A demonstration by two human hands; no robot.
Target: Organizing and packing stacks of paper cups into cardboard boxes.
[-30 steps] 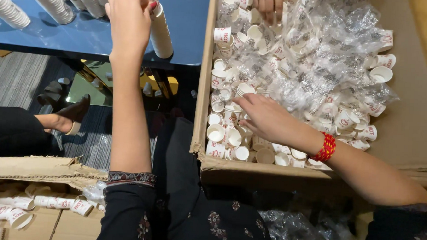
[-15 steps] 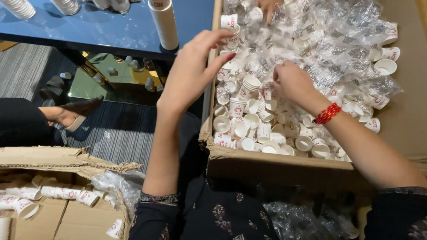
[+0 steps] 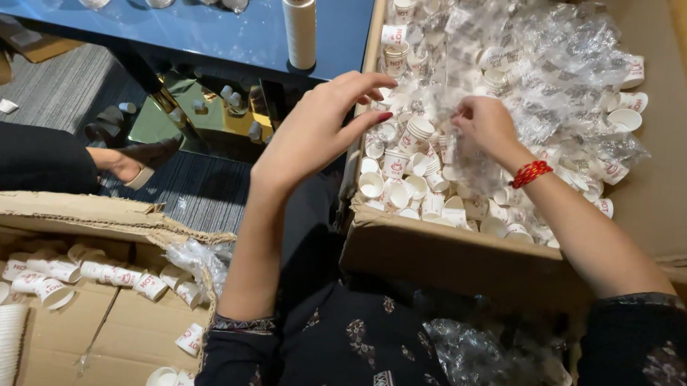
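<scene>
At your left, a flattened cardboard box (image 3: 61,296) holds scattered paper cups (image 3: 116,274). Your left hand (image 3: 315,130), fingers spread and empty, has moved to the rim of the big carton (image 3: 434,251) full of small cups (image 3: 406,180). Your right hand (image 3: 485,126) now pinches plastic wrap (image 3: 550,63) inside.

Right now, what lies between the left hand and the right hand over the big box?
In the head view, small white paper cups and crinkled clear plastic fill the stretch between the left hand and right hand, inside the cardboard box.
</scene>
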